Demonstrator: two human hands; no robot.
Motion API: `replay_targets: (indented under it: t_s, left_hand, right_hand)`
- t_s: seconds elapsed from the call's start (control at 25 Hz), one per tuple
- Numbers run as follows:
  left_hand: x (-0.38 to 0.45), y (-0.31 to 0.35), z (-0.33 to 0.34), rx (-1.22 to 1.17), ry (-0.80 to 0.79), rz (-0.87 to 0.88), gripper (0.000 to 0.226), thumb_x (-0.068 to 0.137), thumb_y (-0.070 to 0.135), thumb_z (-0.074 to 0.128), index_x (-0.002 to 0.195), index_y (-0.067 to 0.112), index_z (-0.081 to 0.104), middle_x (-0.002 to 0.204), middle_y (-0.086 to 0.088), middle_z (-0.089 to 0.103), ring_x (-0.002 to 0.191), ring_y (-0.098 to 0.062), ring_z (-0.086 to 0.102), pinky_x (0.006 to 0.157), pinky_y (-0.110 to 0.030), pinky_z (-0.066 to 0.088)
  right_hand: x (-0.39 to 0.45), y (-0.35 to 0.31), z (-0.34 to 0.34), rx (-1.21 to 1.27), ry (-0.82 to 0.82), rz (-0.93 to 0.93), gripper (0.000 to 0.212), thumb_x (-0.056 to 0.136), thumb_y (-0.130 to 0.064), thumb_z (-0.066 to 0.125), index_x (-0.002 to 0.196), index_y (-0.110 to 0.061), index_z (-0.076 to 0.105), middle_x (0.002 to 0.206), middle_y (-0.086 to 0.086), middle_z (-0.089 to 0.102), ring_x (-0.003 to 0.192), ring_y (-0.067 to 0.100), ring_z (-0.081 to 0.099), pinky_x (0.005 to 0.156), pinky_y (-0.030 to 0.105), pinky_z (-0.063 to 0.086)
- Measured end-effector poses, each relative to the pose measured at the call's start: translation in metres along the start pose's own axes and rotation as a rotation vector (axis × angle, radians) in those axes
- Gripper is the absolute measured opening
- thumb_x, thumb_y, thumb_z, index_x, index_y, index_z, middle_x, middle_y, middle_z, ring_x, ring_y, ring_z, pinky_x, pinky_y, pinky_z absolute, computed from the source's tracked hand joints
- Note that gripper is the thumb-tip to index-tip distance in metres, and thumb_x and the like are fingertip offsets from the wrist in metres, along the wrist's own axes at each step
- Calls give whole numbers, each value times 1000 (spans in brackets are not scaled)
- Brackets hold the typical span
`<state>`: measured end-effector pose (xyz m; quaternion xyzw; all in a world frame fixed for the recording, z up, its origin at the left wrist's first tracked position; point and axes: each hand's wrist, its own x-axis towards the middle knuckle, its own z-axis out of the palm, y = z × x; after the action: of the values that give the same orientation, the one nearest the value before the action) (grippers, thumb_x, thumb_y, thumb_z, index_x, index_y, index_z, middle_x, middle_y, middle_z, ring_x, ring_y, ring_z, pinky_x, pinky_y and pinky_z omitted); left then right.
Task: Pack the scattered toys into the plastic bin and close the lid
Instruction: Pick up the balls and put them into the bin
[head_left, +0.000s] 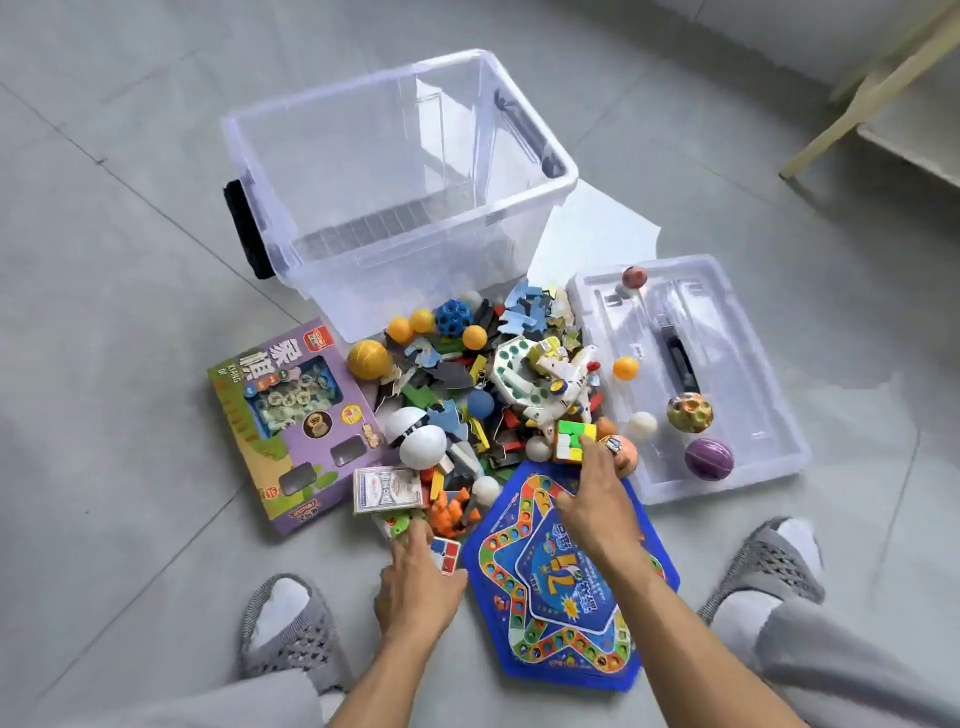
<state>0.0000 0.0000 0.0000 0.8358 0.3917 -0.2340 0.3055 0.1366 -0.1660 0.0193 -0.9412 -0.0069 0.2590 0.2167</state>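
Toys (483, 400) lie in a mixed heap on the grey tiled floor (130, 260), just in front of the clear plastic bin (400, 176), which stands open, while its lid (727, 364) lies flat to the right of the heap with a few balls on it. From the head view, the right hand (597, 493) reaches over the blue game board (561, 587) and its fingers touch the colour cube (571, 439), but a real grip cannot be told. The left hand (415, 582) rests at the near edge of the heap, fingers bent down onto a small red and blue card (448, 553); whether they pinch it is not clear.
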Motion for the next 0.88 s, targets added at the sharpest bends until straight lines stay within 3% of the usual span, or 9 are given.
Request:
replay_targets:
  t_s: [0.08,0.24,0.4,0.48,0.56,0.64,0.68,0.76,0.88]
  left_hand:
    - [16,2,11,33,62,-11,47,75,44,69,100,34,30,114,4,55,86,-22,59,66,-33,48]
    - [24,10,9,92,27,-66,65,73,46,66,123,33,27,117,4,53,91,-21,61,68,-32,50]
    - [23,21,-23,-82,100,-110,45,67,51,63,103,38,40,94,8,59,78,-16,57,63,-29,41]
    - [24,28,-46,-458,101,-79,36,65,47,66,93,33,49,84,9,67,70,-9,60,60,-27,43]
    - [25,38,-71,-961,70,-93,28,69,33,72,92,25,59,85,-7,72,64,-12,62,58,-26,44]
    - [33,53,-105,-1370,78,-185,25,80,27,72,100,16,62,87,-17,71,64,-22,63,54,-29,46]
    - [37,62,-125,-1518,55,-200,28,83,30,69,105,13,62,89,-18,70,66,-25,64,53,-30,48]
    - [48,83,-173,-1647,-32,-99,43,85,37,67,115,8,60,97,-19,68,70,-25,67,57,-31,51]
    - [62,114,-246,-1591,-84,80,45,88,42,64,119,9,58,106,-20,67,79,-27,68,62,-31,52]
  right_hand:
    - [33,-1,5,-147,24,-14,83,84,-11,59,153,-22,13,162,2,15,122,37,47,77,42,48]
    - [65,-9,6,-234,114,-13,67,80,-2,52,140,-19,26,122,9,49,77,31,52,61,41,43]
    - [53,-9,-10,-267,216,-50,61,77,-27,66,132,-20,42,112,5,57,87,31,58,70,42,50]
    - [34,-13,-15,-36,332,7,55,76,-45,70,123,-23,51,105,2,60,90,27,58,75,45,52]
    - [13,-30,-19,551,314,207,45,77,-54,68,111,-25,59,98,0,65,87,22,62,75,45,53]
    - [1,-63,-27,1236,71,454,39,84,-46,67,111,-17,65,90,3,75,84,24,69,70,39,54]
    - [-2,-82,-33,1430,-62,506,37,86,-41,67,112,-14,65,89,8,77,85,28,71,69,38,54]
    - [8,-129,-53,1540,-180,431,36,87,-36,69,113,-12,64,97,14,75,88,31,71,70,39,56]
    - [31,-210,-96,1581,-183,247,31,87,-32,71,107,-10,64,103,14,68,87,27,68,80,37,58]
